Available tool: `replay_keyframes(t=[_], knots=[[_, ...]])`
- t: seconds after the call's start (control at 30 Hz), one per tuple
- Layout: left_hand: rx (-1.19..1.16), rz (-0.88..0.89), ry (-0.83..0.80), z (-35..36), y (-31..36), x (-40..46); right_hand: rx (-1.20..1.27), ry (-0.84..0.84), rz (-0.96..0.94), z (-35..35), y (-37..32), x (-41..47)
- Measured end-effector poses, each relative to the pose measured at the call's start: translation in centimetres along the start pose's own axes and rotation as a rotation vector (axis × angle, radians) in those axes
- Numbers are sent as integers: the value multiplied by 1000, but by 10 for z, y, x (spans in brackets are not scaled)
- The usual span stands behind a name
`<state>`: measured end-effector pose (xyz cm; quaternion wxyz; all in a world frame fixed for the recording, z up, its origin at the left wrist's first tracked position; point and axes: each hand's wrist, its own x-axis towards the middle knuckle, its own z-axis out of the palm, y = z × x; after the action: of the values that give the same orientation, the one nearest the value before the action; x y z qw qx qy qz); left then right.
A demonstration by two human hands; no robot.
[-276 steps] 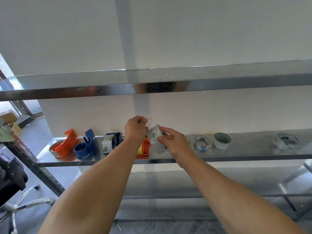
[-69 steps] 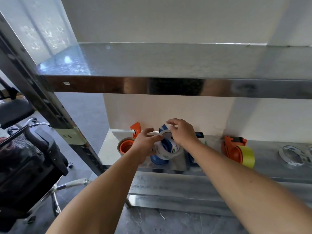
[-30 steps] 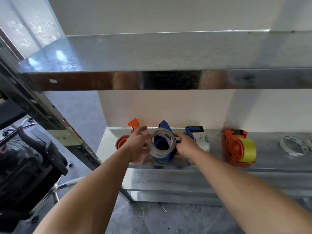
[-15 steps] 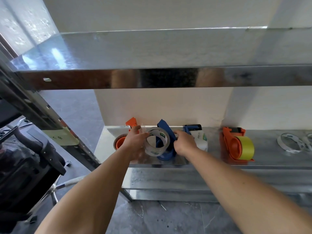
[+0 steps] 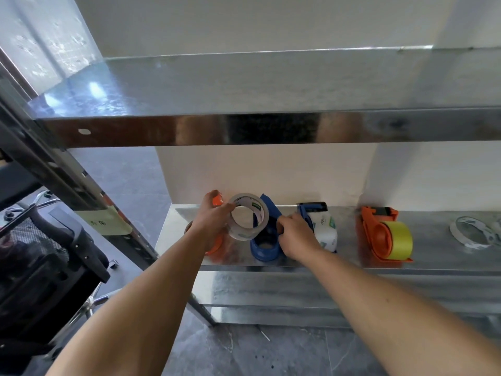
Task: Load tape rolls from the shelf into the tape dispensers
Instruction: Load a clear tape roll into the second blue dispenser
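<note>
Since half a second ago, the clear tape roll is sitting higher and tilted back in the left hand, lifted clear above the open hub of the blue dispenser rather than down against it. That left hand is gripping the roll by its left rim, a fingertip hooking over the upper edge. The right hand is curling its fingers around the blue dispenser's right side, holding it on the lower shelf, just right of the roll and nearly touching it. Behind the left hand, an orange dispenser is mostly hidden, only bits of it peeking out. Immediately right of the right hand, a second blue dispenser is carrying a white roll. Farther right, another orange dispenser is holding a yellow roll, and well beyond it 1 thin white roll is lying flat on the shelf. An upper shelf is spanning the view overhead, and a black office chair is standing off to the left.
</note>
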<state>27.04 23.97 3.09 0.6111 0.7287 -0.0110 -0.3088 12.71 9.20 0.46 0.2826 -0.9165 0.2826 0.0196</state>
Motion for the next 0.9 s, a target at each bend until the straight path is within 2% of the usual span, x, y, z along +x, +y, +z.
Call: replay_keyframes(t=[0.37, 0.67, 0.8, 0.9], knots=[[-35, 21, -4, 7, -5, -2, -123, -60, -10, 10, 8, -6], [-51, 40, -13, 4, -4, -6, -99, 37, -64, 19, 10, -15], [-79, 28, -2, 2, -3, -6, -67, 11, -58, 23, 7, -14], [-65, 10, -12, 1, -6, -7, 52, 1, -34, 17, 6, -15]])
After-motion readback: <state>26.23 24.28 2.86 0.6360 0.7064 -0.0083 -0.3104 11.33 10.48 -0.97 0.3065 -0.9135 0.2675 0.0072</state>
